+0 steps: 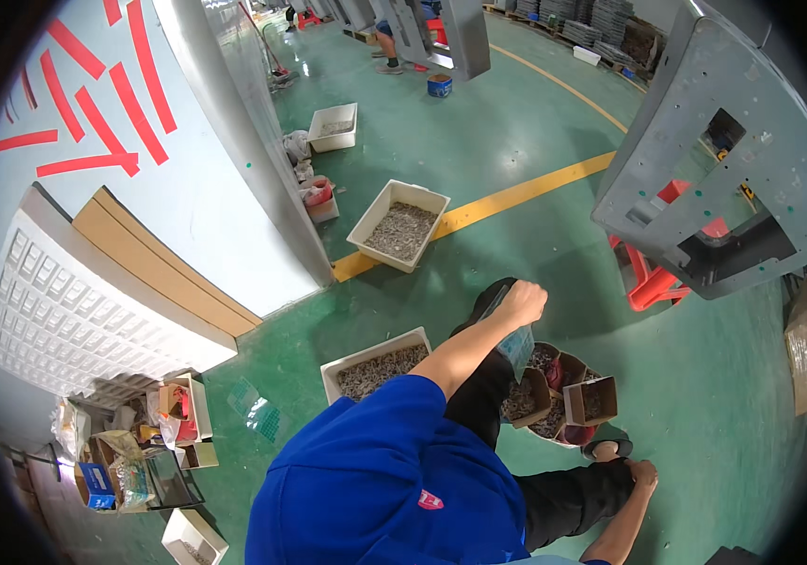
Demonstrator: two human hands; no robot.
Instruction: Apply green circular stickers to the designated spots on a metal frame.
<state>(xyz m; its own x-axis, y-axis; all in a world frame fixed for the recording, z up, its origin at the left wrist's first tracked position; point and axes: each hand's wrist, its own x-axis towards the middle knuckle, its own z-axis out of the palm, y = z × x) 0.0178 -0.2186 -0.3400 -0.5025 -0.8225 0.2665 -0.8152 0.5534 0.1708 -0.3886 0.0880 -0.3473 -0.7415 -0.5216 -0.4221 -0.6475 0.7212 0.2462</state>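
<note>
My left hand (524,303) is closed, knuckles up, above my left knee. Below it hangs a see-through bluish plastic bag (518,350) with print on it, its top inside my fingers. Under the bag, on the floor between my legs, a round container holds small metal parts and several open cardboard boxes (591,400), also with small parts in them. My right hand (643,474) rests at my right knee with its fingers curled in against the black trouser leg (573,508). Whether those fingers pinch anything is hidden.
White bins of small metal parts stand beside me (380,367) and ahead (399,226). A grey metal cabinet frame (723,151) stands at right with a red stool (653,282) beneath. Left are a white panel (93,292), boxes (182,414) and a plastic bag (257,411).
</note>
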